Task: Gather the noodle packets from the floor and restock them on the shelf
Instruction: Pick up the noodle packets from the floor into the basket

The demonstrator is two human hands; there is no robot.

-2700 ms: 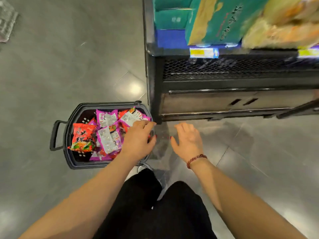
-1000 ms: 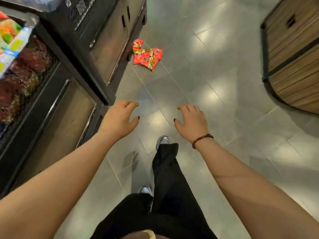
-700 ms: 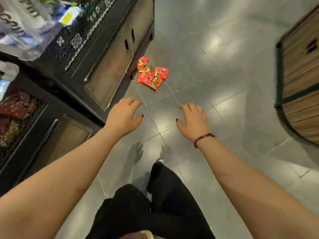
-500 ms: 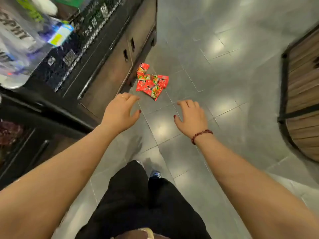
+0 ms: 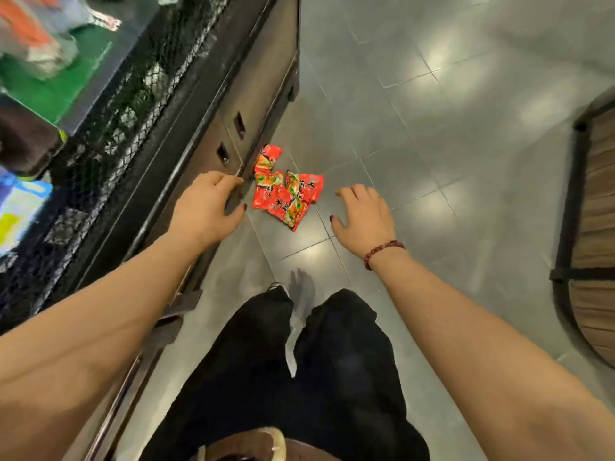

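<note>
- Head view: a small heap of red noodle packets [image 5: 284, 197] lay on the grey tiled floor [image 5: 432, 144], overlapping one another, right beside the dark foot of the shelf [image 5: 263, 74].
- One packet at the far end of the heap lay closest to the shelf's base; the others fanned out toward the open floor.
- The left grip [image 5: 206, 207] was released, its fingers loosely spread and holding nothing. It hung just left of the packets, in front of the shelf's lower panel.
- A thin ring [image 5: 207, 178] showed on one of its fingers.
- The right grip [image 5: 362, 217] was also released, palm down with the fingers relaxed and nothing in it. It hung just right of the heap.
- A dark red bead bracelet [image 5: 382, 252] circled the right wrist.
- The packets sat between the two grips, and neither touched them.
- A black mesh panel [image 5: 109, 104] ran along the shelf above the base; the goods [image 5: 33, 34] behind and above it were too blurred to name.
- Black trousers [image 5: 299, 377] filled the lower middle, with the tip of a shoe [image 5: 278, 287] on the floor.
- At the right edge stood a curved wooden slatted stand [image 5: 595, 227] with a dark frame, well apart from the packets.
</note>
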